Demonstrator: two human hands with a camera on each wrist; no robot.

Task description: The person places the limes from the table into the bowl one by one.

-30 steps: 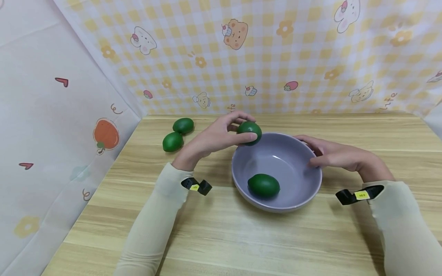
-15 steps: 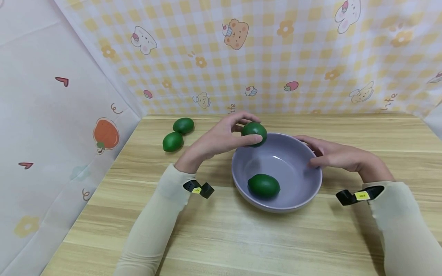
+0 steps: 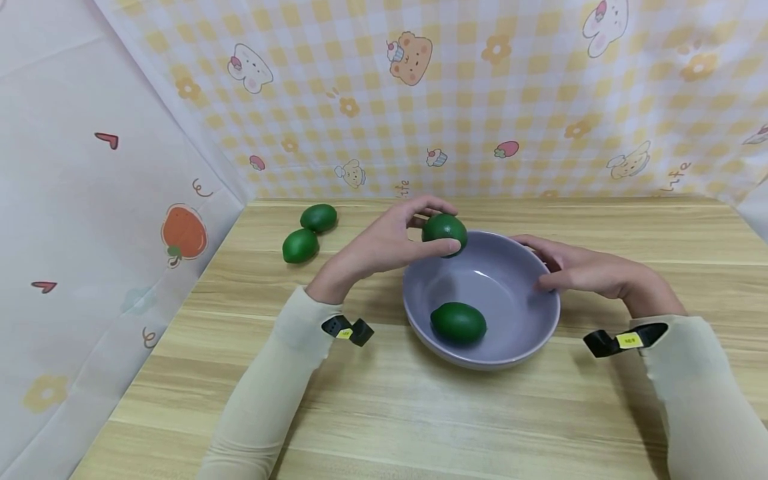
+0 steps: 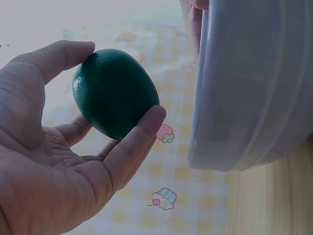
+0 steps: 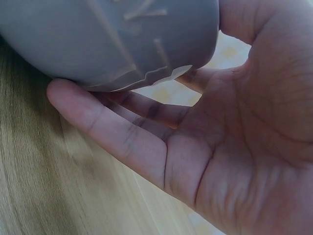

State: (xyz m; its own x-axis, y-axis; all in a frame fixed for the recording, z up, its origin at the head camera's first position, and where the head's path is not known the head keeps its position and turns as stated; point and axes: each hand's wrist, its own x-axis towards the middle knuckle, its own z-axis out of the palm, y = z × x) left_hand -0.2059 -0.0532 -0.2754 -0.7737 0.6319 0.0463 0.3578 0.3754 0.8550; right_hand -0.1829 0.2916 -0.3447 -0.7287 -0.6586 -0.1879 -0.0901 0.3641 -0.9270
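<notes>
My left hand (image 3: 396,237) pinches a green lime (image 3: 445,233) between thumb and fingers, over the back left rim of a grey-purple bowl (image 3: 510,293). In the left wrist view the held lime (image 4: 115,93) hangs beside the bowl's outer wall (image 4: 244,83). Another lime (image 3: 459,323) lies inside the bowl, towards its front. My right hand (image 3: 591,270) grips the bowl's right rim, the thumb over the inner edge. From the right wrist view, the fingers (image 5: 112,129) of the right hand (image 5: 220,132) reach under the bowl's curved outside (image 5: 127,44).
Two more limes, one nearer (image 3: 300,247) and one farther (image 3: 319,219), sit together at the back left of the wooden table (image 3: 384,413). A yellow checked cloth (image 3: 360,133) hangs behind the table, and a white printed sheet (image 3: 102,220) borders its left side.
My left hand has carried its lime a little to the right and slightly down over the bowl's rim. The right hand, the bowl and the other limes have stayed in place.
</notes>
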